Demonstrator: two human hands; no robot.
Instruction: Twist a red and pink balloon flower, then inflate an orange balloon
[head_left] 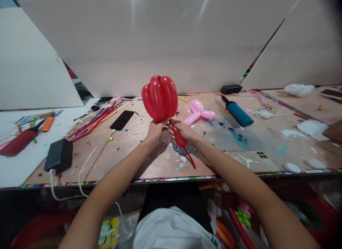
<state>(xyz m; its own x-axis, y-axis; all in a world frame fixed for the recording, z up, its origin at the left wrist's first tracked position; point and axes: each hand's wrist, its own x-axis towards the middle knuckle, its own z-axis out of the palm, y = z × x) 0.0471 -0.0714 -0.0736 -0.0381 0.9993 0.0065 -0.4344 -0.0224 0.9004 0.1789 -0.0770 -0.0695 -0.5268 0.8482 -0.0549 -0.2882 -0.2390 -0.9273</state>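
Watching remotely, I see the red balloon bundle (159, 98) above the table (128, 149), my left hand (157, 130) closed on its base, right hand (184, 131) curled round its red tail (190, 158); likely light, springy, poppable, best held by that base.

Bunched balloon (159, 99) — red; twisted balloon (196, 106) — pink; blue pump (239, 113).

Glossy red lobed balloon (159, 99), upright above table (107, 167); tail (180, 137) slanting down rightward.

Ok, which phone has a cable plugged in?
The black phone on the left: a white cable runs to its near end. The pale phone at right shows none.
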